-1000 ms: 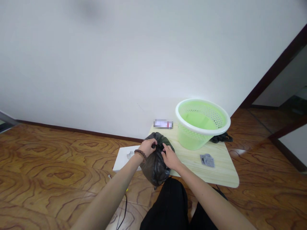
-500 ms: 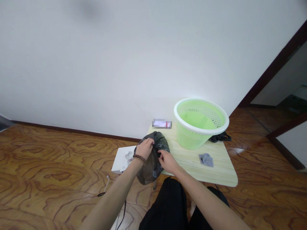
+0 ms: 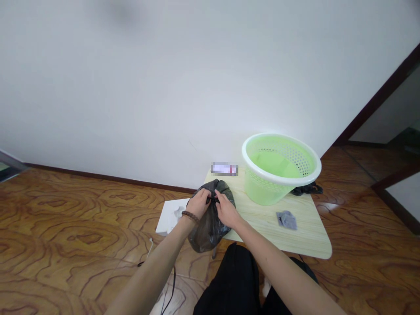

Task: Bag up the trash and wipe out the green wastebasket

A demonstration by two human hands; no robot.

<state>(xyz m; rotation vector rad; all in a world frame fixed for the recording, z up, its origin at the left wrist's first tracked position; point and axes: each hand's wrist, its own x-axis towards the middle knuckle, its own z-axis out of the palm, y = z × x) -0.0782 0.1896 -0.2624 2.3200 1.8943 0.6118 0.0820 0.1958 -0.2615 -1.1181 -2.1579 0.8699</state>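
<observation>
A filled black plastic bag [image 3: 210, 229] rests at the left end of the small wooden-topped table [image 3: 259, 225], bulging past its edge. My left hand [image 3: 198, 204], with a brown beaded bracelet at the wrist, pinches the bag's gathered neck. From the other side, my right hand [image 3: 226, 211] has its fingers closed on the same twisted plastic. Both hands almost meet over the top of the bag. What is inside the bag cannot be seen.
A light green basket [image 3: 265, 192] with a white rim stands on the table, more black plastic [image 3: 306, 189] behind it. A small grey packet [image 3: 286, 219] lies in front. A blurred-out box [image 3: 224, 169] sits by the wall. Left of the bag is a white box [image 3: 166, 217]; cables trail on the floor.
My right hand has moved up and inward to the bag's neck, closer to my left hand. The view has shifted slightly.
</observation>
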